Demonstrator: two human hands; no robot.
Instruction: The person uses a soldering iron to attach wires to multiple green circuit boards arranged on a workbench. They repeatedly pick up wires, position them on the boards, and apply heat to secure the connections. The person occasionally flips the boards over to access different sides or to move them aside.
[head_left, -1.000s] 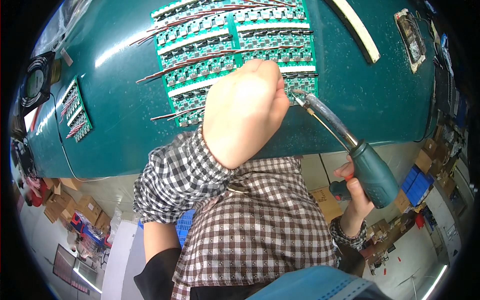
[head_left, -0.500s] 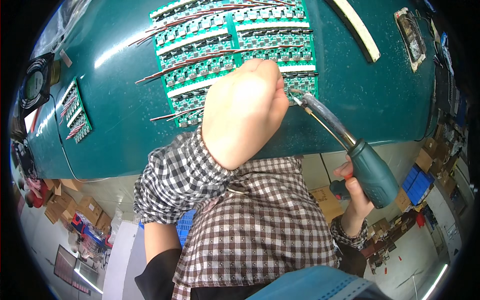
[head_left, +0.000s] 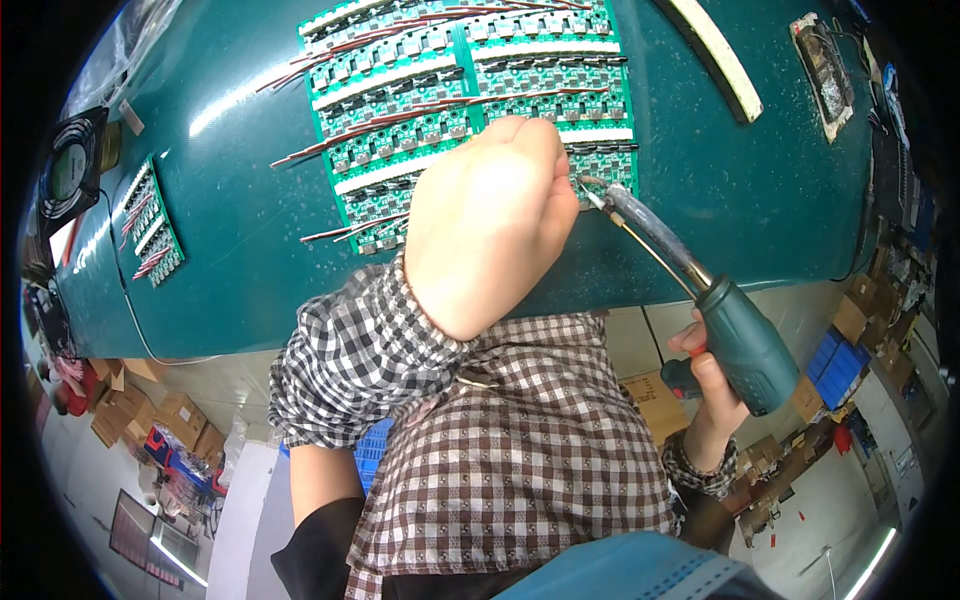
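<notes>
My left hand (head_left: 490, 225) is closed over the near part of a green circuit board panel (head_left: 468, 70). Its fingertips are turned away, so what they pinch is hidden. Rows of white connectors and red, black and white wires (head_left: 400, 112) run across the panel. In my right hand (head_left: 718, 395) is a green-handled soldering gun (head_left: 748, 345), gripped from below with a finger at its red trigger. A thin brass-coloured feed tube runs along the gun's barrel. The tip meets the panel's near right corner, just beside my left fingers.
A smaller wired board (head_left: 153, 225) lies on the green table (head_left: 245, 200) at left, near a black fan (head_left: 70, 165). A curved white-and-black strip (head_left: 712, 58) and a dirty metal tray (head_left: 822, 78) lie at right. Cardboard boxes (head_left: 180, 420) stand beyond the table's near edge.
Almost nothing differs. The soldering gun's tip stays at the panel's corner, with only a very slight shift, and my left hand keeps its place.
</notes>
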